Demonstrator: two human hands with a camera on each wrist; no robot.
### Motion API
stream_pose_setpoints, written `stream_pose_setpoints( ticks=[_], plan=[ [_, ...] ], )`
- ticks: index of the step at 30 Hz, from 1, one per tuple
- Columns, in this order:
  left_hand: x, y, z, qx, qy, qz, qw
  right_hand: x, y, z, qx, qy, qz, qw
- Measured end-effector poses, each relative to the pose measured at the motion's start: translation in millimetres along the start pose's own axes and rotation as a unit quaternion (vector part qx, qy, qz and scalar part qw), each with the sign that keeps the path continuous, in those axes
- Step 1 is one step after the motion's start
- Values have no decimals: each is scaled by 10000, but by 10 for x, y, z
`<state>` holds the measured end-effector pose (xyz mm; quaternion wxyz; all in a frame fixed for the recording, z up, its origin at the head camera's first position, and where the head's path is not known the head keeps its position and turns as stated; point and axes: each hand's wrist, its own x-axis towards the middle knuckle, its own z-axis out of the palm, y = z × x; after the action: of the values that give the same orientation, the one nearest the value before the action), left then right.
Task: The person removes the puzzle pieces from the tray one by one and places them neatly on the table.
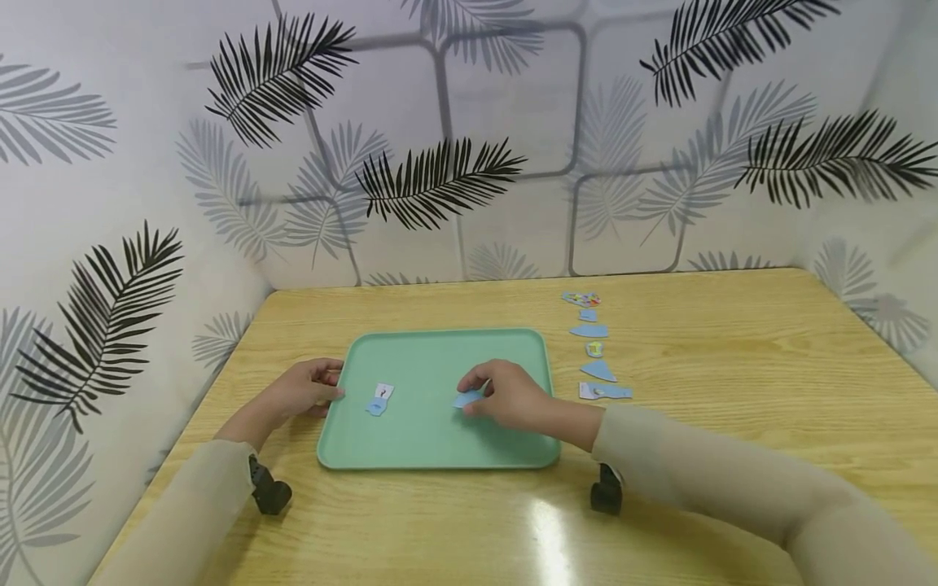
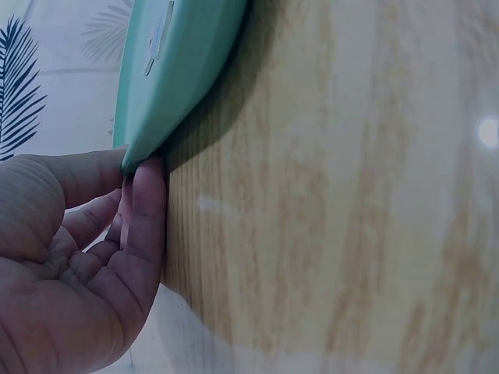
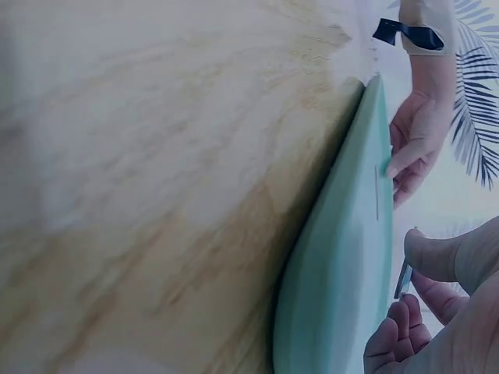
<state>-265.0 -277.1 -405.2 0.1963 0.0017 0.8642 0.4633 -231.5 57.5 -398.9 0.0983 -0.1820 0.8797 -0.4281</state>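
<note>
A pale green tray [image 1: 425, 356] lies on the wooden table. My left hand [image 1: 304, 387] grips its left rim, thumb on top and fingers beneath, as the left wrist view shows at the tray's edge [image 2: 183, 70]. Over the right half of the tray, my right hand [image 1: 510, 396] pinches a flat light blue puzzle piece [image 1: 465, 399] between thumb and fingers. The right wrist view shows that thin piece [image 3: 403, 280] edge-on. On the tray's left side lies a small blue and white puzzle piece [image 1: 379, 400] with a dark mark; whether it is one piece or two joined I cannot tell.
Right of the tray, several flat puzzle pieces lie in a column, from a multicoloured one [image 1: 581, 299] at the back to a long blue and white one [image 1: 605, 391] in front. A leaf-patterned wall [image 1: 506, 220] borders the table [image 1: 718, 350] behind and at both sides.
</note>
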Motion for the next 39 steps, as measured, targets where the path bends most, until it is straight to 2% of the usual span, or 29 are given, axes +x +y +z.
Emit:
stream_pose_setpoints(
  ticks=[9, 27, 39],
  plan=[
    [-7, 17, 3, 16, 10, -38, 10000, -132, 78, -182, 68, 12, -38, 10000],
    [-22, 19, 26, 8, 16, -22, 10000, -479, 436, -564, 381, 356, 319, 9981],
    [-28, 40, 34, 65, 82, -81, 9999, -705, 591, -779, 29, 585, 256, 9980]
  ],
)
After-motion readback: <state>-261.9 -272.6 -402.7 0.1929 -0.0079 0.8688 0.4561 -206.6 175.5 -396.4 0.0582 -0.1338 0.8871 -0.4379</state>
